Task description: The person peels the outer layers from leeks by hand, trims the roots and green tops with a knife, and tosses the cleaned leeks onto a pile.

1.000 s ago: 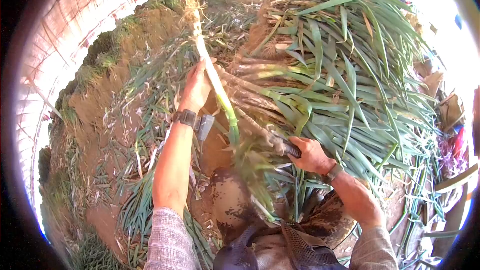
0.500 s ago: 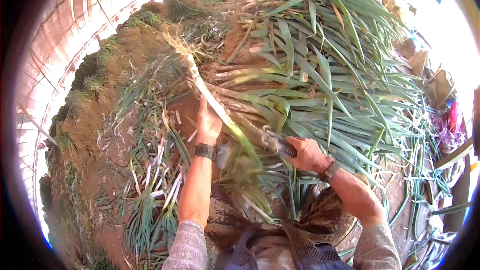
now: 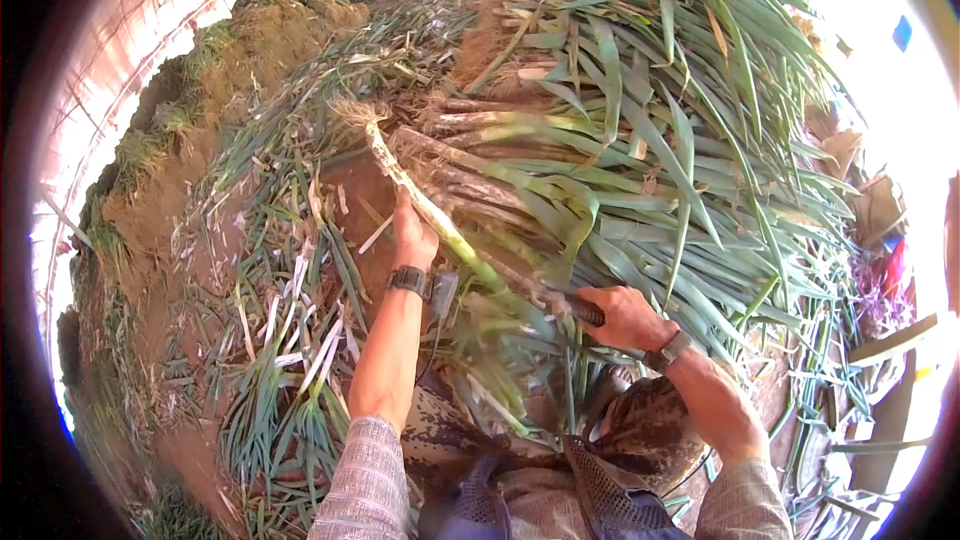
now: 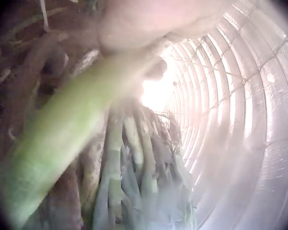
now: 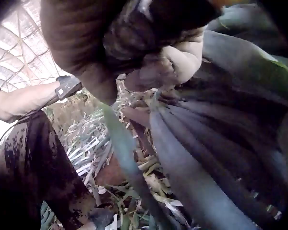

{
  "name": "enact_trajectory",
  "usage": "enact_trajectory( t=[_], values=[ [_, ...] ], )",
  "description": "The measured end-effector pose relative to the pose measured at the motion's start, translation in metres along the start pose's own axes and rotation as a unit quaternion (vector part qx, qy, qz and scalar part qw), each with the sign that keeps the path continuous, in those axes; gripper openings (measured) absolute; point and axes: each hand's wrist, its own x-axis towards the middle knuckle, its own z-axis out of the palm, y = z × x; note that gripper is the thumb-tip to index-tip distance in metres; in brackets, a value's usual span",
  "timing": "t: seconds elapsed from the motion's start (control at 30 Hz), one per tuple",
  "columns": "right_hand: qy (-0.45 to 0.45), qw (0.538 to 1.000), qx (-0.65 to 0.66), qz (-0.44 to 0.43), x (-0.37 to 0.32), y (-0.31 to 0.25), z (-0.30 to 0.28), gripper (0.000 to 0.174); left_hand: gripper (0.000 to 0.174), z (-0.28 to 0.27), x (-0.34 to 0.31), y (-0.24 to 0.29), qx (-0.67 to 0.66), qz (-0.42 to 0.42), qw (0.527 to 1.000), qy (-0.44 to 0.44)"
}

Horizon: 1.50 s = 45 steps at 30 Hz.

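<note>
My left hand [image 3: 413, 233] holds a long leek [image 3: 455, 243] by its pale shank. The shaggy root end points up and left, and the green end slants toward my right hand. In the left wrist view the leek's green stalk [image 4: 62, 124] crosses close below part of the hand [image 4: 158, 24]. My right hand [image 3: 630, 320] grips the black handle [image 3: 586, 311] of a tool whose blurred greyish front reaches the green part of the leek; its kind I cannot tell. Blurred leaves [image 3: 490, 345] hang below, above the knees.
A big heap of leeks [image 3: 650, 140] lies to the right, roots facing left. Trimmed leeks [image 3: 290, 400] lie in a bunch at lower left, among scattered leaf scraps [image 3: 300, 190]. Straw-coloured, root-like debris [image 3: 230, 70] is piled along the left, before a ribbed plastic wall [image 3: 130, 50].
My left hand has drawn the leek back toward my body, its root end coming lower and leftward. The right hand has kept about the same place with the tool.
</note>
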Motion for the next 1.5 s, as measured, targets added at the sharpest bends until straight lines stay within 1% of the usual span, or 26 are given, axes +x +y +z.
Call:
enact_trajectory(
  t=[0.07, 0.13, 0.2, 0.23, 0.3, 0.33, 0.37, 0.53, 0.57, 0.63, 0.67, 0.7, 0.77, 0.8, 0.9, 0.93, 1.0, 1.03, 1.07, 1.1, 1.17, 1.2, 1.23, 1.3, 1.43, 1.5],
  values=[
    [-0.004, 1.0, 0.01, -0.021, 0.001, -0.003, 0.002, 0.033, 0.035, -0.006, 0.004, 0.001, 0.007, -0.012, 1.0, -0.021],
    [-0.009, 0.999, 0.019, -0.043, 0.002, -0.004, 0.005, 0.035, 0.035, -0.01, 0.012, -0.002, 0.015, -0.022, 1.0, -0.01],
    [0.033, 0.997, 0.016, -0.071, 0.002, -0.004, 0.007, 0.035, 0.034, -0.007, 0.014, -0.007, 0.012, -0.048, 0.999, -0.019],
    [0.032, 0.997, 0.013, -0.069, 0.002, -0.004, 0.005, 0.035, 0.034, -0.003, 0.012, -0.009, 0.009, -0.049, 0.999, -0.019],
    [0.038, 0.999, 0.016, -0.018, 0.003, -0.006, 0.002, 0.035, 0.036, 0.006, 0.011, -0.011, 0.004, -0.068, 0.998, -0.004],
    [0.039, 0.999, 0.014, -0.017, 0.003, -0.005, 0.004, 0.035, 0.04, 0.013, 0.002, -0.009, 0.019, -0.071, 0.997, -0.038],
    [0.043, 0.999, 0.01, -0.026, 0.004, -0.001, 0.007, 0.034, 0.04, 0.023, -0.003, -0.009, 0.018, -0.072, 0.996, -0.04],
    [0.052, 0.999, 0.001, -0.012, 0.004, -0.002, 0.007, 0.033, 0.045, 0.035, -0.006, -0.022, 0.063, -0.02, 0.998, -0.007],
    [0.071, 0.997, 0.008, -0.017, 0.004, -0.003, 0.007, 0.031, 0.045, 0.036, -0.006, -0.026, 0.063, -0.02, 0.998, -0.009],
    [0.093, 0.995, 0.014, -0.021, 0.007, -0.002, 0.008, 0.03, 0.044, 0.028, -0.004, -0.037, 0.11, -0.044, 0.993, -0.014],
    [0.088, 0.996, 0.003, -0.01, 0.009, 0.002, 0.01, 0.03, 0.041, 0.024, -0.002, -0.045, 0.086, -0.07, 0.993, -0.033],
    [0.083, 0.996, -0.008, 0.003, 0.01, 0.0, 0.01, 0.029, 0.041, 0.029, -0.005, -0.049, 0.087, -0.073, 0.993, -0.037],
    [0.091, 0.995, -0.008, 0.028, 0.013, -0.001, 0.009, 0.029, 0.04, 0.041, -0.013, -0.059, 0.11, -0.06, 0.992, 0.002],
    [0.096, 0.994, -0.008, 0.047, 0.016, -0.003, 0.007, 0.03, 0.04, 0.046, -0.019, -0.059, 0.113, -0.068, 0.991, -0.023],
    [0.115, 0.991, 0.008, 0.065, 0.024, -0.006, 0.006, 0.034, 0.04, 0.047, -0.017, -0.064, 0.1, -0.106, 0.989, -0.028],
    [0.116, 0.991, 0.008, 0.067, 0.026, -0.007, 0.004, 0.034, 0.04, 0.046, -0.018, -0.066, 0.099, -0.101, 0.989, -0.031],
    [0.069, 0.994, 0.023, 0.082, 0.029, -0.009, -0.003, 0.035, 0.041, 0.042, -0.012, -0.07, 0.137, -0.082, 0.987, -0.03],
    [0.069, 0.994, 0.023, 0.083, 0.029, -0.008, -0.002, 0.035, 0.042, 0.037, -0.007, -0.072, 0.174, -0.06, 0.983, -0.028],
    [0.081, 0.994, 0.018, 0.073, 0.03, -0.006, 0.0, 0.036, 0.048, 0.029, -0.002, -0.071, 0.159, -0.072, 0.984, -0.041],
    [0.092, 0.994, 0.013, 0.064, 0.03, -0.005, 0.002, 0.037, 0.048, 0.034, -0.006, -0.068, 0.16, -0.073, 0.984, -0.04],
    [0.093, 0.993, 0.022, 0.067, 0.026, -0.006, 0.0, 0.038, 0.046, 0.05, -0.016, -0.055, 0.153, -0.056, 0.985, 0.049],
    [0.093, 0.993, 0.028, 0.067, 0.025, -0.007, -0.002, 0.038, 0.049, 0.036, -0.005, -0.058, 0.138, -0.052, 0.989, 0.018],
    [0.092, 0.993, 0.029, 0.065, 0.023, -0.006, -0.004, 0.038, 0.049, 0.032, -0.001, -0.057, 0.138, -0.051, 0.989, 0.02],
    [0.051, 0.997, 0.02, 0.059, 0.017, -0.003, -0.006, 0.035, 0.05, 0.027, 0.005, -0.053, 0.112, -0.05, 0.992, -0.001],
    [-0.003, 0.998, -0.017, 0.058, 0.005, 0.005, -0.002, 0.035, 0.047, 0.03, 0.012, -0.045, 0.096, -0.027, 0.995, 0.007],
    [-0.084, 0.992, -0.038, 0.087, 0.0, 0.006, -0.007, 0.039, 0.039, 0.031, 0.013, -0.039, 0.066, -0.038, 0.997, 0.02]
  ],
)
